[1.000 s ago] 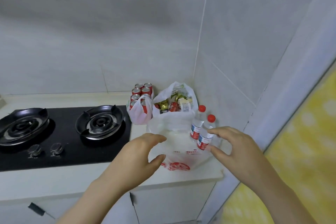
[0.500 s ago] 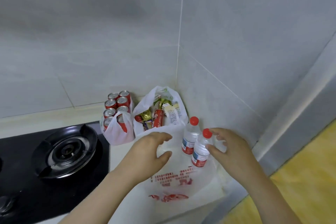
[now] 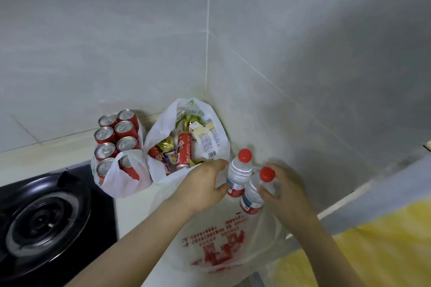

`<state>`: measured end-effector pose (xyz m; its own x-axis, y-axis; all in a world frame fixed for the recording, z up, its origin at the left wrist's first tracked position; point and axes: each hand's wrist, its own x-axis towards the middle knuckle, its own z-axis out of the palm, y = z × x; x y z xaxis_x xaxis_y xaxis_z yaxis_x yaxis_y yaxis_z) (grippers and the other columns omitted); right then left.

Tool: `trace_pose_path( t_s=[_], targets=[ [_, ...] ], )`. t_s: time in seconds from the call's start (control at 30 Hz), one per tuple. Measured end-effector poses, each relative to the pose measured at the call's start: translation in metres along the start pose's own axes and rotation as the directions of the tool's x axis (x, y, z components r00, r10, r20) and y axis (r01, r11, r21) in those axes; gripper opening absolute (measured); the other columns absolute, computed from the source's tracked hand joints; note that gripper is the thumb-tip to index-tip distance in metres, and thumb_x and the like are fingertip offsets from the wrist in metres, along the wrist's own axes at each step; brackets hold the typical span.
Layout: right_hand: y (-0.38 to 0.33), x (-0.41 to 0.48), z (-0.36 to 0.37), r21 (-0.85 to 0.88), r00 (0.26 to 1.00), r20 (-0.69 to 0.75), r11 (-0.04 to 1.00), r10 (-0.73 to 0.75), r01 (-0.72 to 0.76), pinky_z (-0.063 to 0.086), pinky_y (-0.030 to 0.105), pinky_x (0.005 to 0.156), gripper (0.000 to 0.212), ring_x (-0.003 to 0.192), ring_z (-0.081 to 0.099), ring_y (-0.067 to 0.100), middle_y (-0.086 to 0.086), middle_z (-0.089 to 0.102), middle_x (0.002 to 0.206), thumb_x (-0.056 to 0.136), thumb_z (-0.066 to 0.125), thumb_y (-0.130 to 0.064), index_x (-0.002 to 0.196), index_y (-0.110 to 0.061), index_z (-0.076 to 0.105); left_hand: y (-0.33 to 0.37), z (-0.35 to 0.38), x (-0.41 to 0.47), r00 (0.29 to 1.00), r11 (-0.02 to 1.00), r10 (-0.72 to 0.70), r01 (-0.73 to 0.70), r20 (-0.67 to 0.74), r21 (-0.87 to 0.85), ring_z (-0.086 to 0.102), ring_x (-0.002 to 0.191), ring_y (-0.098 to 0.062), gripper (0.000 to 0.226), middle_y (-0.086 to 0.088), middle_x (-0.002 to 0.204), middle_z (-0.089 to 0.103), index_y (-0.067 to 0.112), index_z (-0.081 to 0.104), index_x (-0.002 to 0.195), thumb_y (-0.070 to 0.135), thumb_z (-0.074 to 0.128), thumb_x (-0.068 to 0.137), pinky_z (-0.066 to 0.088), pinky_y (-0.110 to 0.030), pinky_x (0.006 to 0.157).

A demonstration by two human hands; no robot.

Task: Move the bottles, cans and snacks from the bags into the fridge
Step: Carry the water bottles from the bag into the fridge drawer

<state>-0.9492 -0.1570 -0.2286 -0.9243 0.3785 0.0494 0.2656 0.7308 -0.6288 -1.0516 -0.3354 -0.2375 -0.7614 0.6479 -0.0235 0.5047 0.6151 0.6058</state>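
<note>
The two water bottles (image 3: 238, 177) at lower middle are clear ribbed plastic with glossy red plastic caps (image 3: 245, 155). The cans (image 3: 106, 134) have shiny bare-metal tops. The bags (image 3: 217, 261) are thin, wrinkled, half-transparent plastic film. The snack wrappers (image 3: 166, 145) look like glossy foil. The wall tiles (image 3: 93, 42) are smooth matt grey; the hob (image 3: 102, 212) is glossy black.

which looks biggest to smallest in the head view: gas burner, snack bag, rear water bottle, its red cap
1-2. gas burner, snack bag: alike, burner nearer, unranked
3. rear water bottle
4. red cap
</note>
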Motion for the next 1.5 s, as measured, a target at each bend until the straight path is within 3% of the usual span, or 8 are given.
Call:
trace_pose_path(
  t_s=[0.2,0.37,0.5,0.6,0.97,1.13,1.3,1.5],
  targets=[
    [0.02,0.009,0.019,0.209,0.998,-0.05,0.978,0.031,-0.02,0.051,0.031,0.082,0.036,0.096,0.06,0.01,-0.008,0.062,0.105,0.078,0.073,-0.019,0.108,-0.025,0.055,0.0,0.02,0.032,0.999,0.993,-0.049,0.046,-0.023,-0.106,0.05,0.124,-0.019,0.066,-0.006,0.139,0.049,0.015,0.038,0.143,0.029,0.067,0.086,0.042,-0.028,0.1],
    [0.028,0.014,0.033,0.33,0.996,-0.055,0.942,0.077,-0.054,0.039,0.012,0.064,0.036,0.076,0.053,0.008,0.002,0.054,0.089,0.07,0.071,-0.005,0.089,-0.024,0.048,0.0,0.033,0.064,0.992,0.968,-0.105,0.086,-0.069,-0.235,0.055,0.117,-0.017,0.065,-0.004,0.129,0.057,0.016,0.047,0.137,0.037,0.072,0.08,0.047,-0.037,0.098],
    [0.036,0.014,0.043,0.398,0.984,-0.043,0.906,0.172,-0.141,0.042,0.029,0.063,0.031,0.071,0.05,0.022,0.004,0.051,0.08,0.061,0.065,-0.022,0.083,-0.019,0.043,0.001,0.044,0.081,0.992,0.942,-0.104,0.074,-0.074,-0.327,0.061,0.096,-0.012,0.031,0.004,0.102,0.068,0.018,0.067,0.104,0.03,0.074,0.077,0.05,-0.032,0.086],
    [0.039,0.01,0.047,0.439,0.977,-0.035,0.882,0.209,-0.173,0.042,0.024,0.058,0.03,0.071,0.051,0.021,0.005,0.053,0.08,0.062,0.064,-0.025,0.082,-0.02,0.043,0.002,0.052,0.085,0.989,0.922,-0.116,0.074,-0.088,-0.379,0.057,0.073,-0.01,0.013,0.004,0.079,0.064,0.019,0.065,0.084,0.024,0.071,0.074,0.046,-0.025,0.068],
    [0.047,0.008,0.051,0.487,0.968,-0.165,0.869,0.192,-0.089,0.047,0.015,0.069,0.007,0.073,0.063,0.005,-0.012,0.066,0.076,0.076,0.067,-0.03,0.077,-0.024,0.064,-0.001,0.072,0.062,0.929,0.815,-0.281,0.1,-0.24,-0.57,0.062,0.073,-0.003,0.006,0.006,0.075,0.07,0.019,0.07,0.076,0.018,0.073,0.081,0.049,-0.016,0.069],
    [0.039,0.012,0.051,0.478,0.959,-0.216,0.877,0.182,-0.059,0.041,0.013,0.056,0.028,0.053,0.049,0.005,-0.005,0.054,0.059,0.085,0.071,-0.016,0.064,-0.017,0.053,-0.001,0.063,0.042,0.875,0.745,-0.387,0.109,-0.293,-0.658,0.063,0.076,-0.009,0.008,0.004,0.077,0.07,0.016,0.069,0.075,0.013,0.074,0.08,0.05,-0.02,0.073],
    [0.015,0.014,0.036,0.475,0.959,-0.261,0.879,0.106,0.032,0.04,0.011,0.052,0.034,0.048,0.048,0.006,-0.006,0.05,0.051,0.085,0.069,-0.012,0.058,-0.019,0.05,0.007,0.036,0.017,0.82,0.771,-0.411,0.079,-0.399,-0.632,0.061,0.073,-0.002,0.014,0.007,0.071,0.069,0.016,0.067,0.067,0.015,0.076,0.079,0.042,-0.005,0.066],
    [-0.038,0.024,0.011,0.514,0.958,-0.287,0.843,-0.003,0.156,0.04,0.015,0.054,0.033,0.052,0.05,0.02,0.011,0.055,0.055,0.085,0.07,-0.015,0.059,-0.004,0.054,0.015,-0.016,-0.012,0.752,0.785,-0.375,-0.053,-0.541,-0.618,0.063,0.067,-0.014,0.021,0.002,0.063,0.068,0.011,0.066,0.062,0.016,0.077,0.079,0.047,-0.017,0.066]
  ],
)
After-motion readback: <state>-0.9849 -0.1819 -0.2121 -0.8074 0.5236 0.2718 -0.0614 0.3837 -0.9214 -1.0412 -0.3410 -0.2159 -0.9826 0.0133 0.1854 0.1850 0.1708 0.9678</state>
